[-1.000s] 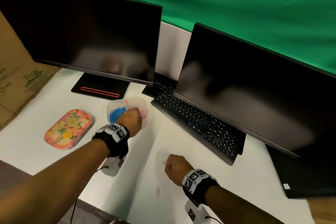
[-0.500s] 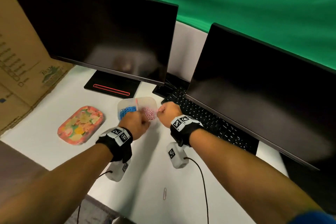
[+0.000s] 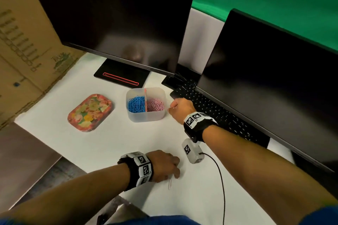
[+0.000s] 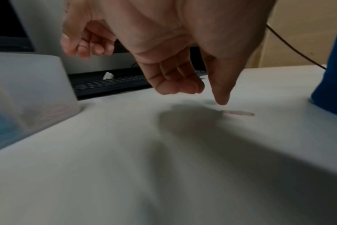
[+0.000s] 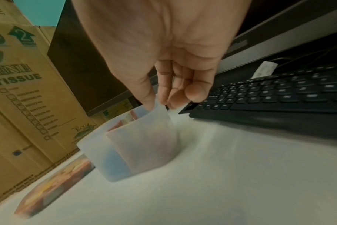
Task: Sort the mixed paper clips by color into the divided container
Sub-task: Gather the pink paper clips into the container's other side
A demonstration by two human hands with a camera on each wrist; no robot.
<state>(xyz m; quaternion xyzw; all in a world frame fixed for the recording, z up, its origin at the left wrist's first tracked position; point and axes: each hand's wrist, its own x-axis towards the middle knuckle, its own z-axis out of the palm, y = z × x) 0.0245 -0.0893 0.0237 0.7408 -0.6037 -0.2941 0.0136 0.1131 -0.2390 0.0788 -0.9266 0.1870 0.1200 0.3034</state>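
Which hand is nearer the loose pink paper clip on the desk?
Left. The left hand hovers right over the pink paper clip, thumb tip just short of it. The right hand is far off beside the divided container.

left hand (image 3: 165,165) | moved from container (image 3: 146,115) to loose clip (image 3: 170,184)

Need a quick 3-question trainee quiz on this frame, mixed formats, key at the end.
1. True or false: the loose pink clip already lies inside the divided container.
2. Which compartment holds the blue clips, seen from the head view: A left, B right?
3. Fill in: the left hand hovers over the loose pink clip, while the right hand sits beside the container's ____ side.

Key: 1 false, it lies on the white table; 2 A; 3 right.
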